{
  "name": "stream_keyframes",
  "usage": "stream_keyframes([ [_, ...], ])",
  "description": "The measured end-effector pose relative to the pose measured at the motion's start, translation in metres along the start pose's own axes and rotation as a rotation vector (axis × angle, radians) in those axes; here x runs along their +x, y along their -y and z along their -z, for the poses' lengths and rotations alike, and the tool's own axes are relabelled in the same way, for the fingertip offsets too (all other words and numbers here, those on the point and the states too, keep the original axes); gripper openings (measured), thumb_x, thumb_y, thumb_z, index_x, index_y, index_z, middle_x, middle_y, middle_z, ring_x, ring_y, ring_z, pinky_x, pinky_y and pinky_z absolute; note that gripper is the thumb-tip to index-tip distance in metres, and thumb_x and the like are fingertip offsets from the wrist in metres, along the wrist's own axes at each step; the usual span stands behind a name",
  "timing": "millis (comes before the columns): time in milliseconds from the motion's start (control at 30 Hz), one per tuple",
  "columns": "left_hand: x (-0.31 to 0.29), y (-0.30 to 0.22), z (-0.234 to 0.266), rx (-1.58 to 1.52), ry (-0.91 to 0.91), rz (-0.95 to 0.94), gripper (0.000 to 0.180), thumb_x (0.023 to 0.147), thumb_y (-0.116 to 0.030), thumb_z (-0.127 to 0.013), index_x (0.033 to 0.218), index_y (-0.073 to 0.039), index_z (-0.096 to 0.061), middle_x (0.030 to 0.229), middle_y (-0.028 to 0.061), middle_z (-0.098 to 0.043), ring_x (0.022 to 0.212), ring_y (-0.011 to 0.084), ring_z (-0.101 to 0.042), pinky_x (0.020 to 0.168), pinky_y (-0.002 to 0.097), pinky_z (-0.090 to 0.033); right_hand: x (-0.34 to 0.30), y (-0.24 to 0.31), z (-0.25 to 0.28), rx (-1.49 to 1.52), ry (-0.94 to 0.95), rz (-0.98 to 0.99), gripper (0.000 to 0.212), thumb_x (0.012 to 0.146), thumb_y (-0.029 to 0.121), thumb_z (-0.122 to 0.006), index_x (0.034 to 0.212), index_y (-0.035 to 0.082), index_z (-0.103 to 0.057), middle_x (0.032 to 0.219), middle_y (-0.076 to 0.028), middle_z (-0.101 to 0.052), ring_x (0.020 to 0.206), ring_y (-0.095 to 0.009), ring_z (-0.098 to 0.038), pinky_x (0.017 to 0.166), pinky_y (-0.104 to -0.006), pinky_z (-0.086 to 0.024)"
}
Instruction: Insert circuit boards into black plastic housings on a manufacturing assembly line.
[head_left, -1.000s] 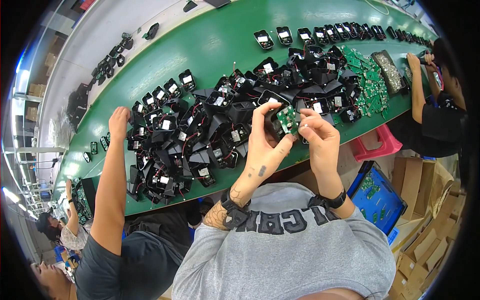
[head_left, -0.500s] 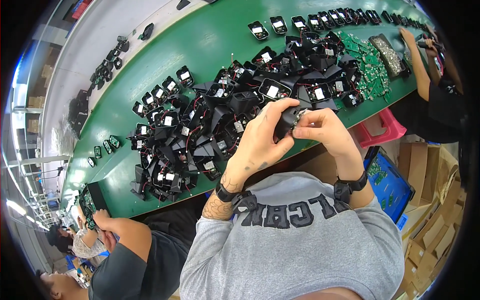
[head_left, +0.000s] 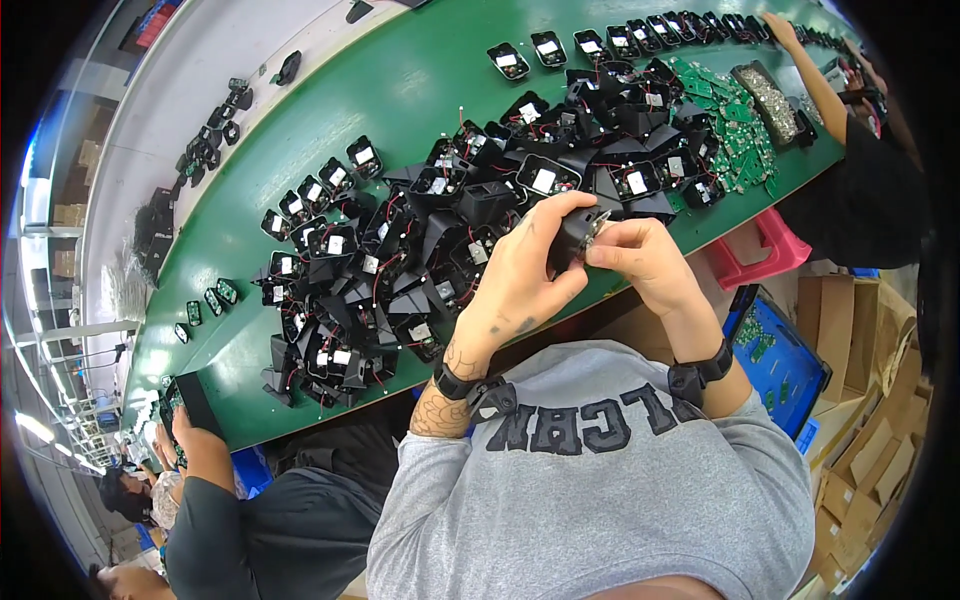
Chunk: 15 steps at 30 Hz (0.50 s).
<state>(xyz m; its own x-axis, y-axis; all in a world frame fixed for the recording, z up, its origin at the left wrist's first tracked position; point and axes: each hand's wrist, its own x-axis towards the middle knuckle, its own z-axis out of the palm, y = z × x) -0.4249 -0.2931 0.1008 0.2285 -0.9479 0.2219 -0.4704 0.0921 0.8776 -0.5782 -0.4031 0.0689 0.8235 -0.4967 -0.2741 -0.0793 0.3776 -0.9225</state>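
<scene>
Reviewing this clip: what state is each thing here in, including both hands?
Left hand: grip closed around a black housing
Right hand: touching the housing's edge; any pinched part is unclear
Black housing: held, partly hidden by the hands
Housing heap: jumbled, several open side up
Far housing row: open sides up
Green circuit boards: loosely piled
Blue tray: holding green boards
Cardboard boxes: open

The left hand (head_left: 522,275) curls, the right hand (head_left: 648,264) bent close beside it.

Electronics workshop with heaped circuit boards (head_left: 729,124)
</scene>
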Motion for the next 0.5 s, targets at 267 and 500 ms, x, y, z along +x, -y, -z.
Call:
stream_keyframes([
  [267,-0.003,0.003,-0.010,-0.116,-0.093,0.088,0.056,0.074,0.001,-0.064,0.126,-0.010,-0.046,0.089,0.0018,-0.062,0.071,0.0056,-0.056,0.060,0.0206,-0.045,-0.004,0.003,-0.004,0.003,-0.116,0.155,0.011,0.080,0.005,-0.070,0.087,-0.003,-0.070,0.087,-0.002,-0.064,0.084,-0.011,-0.058,0.079,-0.0253,-0.044],
  [500,-0.003,0.018,-0.018,-0.054,-0.158,-0.044,0.056,0.076,0.003,-0.063,0.128,-0.008,-0.043,0.093,0.0038,-0.062,0.076,0.0073,-0.059,0.065,0.0211,-0.048,-0.009,-0.005,-0.006,0.076,-0.105,0.202,0.012,0.082,0.005,-0.070,0.091,-0.002,-0.070,0.093,-0.003,-0.065,0.087,-0.012,-0.059,0.080,-0.0251,-0.045],
])
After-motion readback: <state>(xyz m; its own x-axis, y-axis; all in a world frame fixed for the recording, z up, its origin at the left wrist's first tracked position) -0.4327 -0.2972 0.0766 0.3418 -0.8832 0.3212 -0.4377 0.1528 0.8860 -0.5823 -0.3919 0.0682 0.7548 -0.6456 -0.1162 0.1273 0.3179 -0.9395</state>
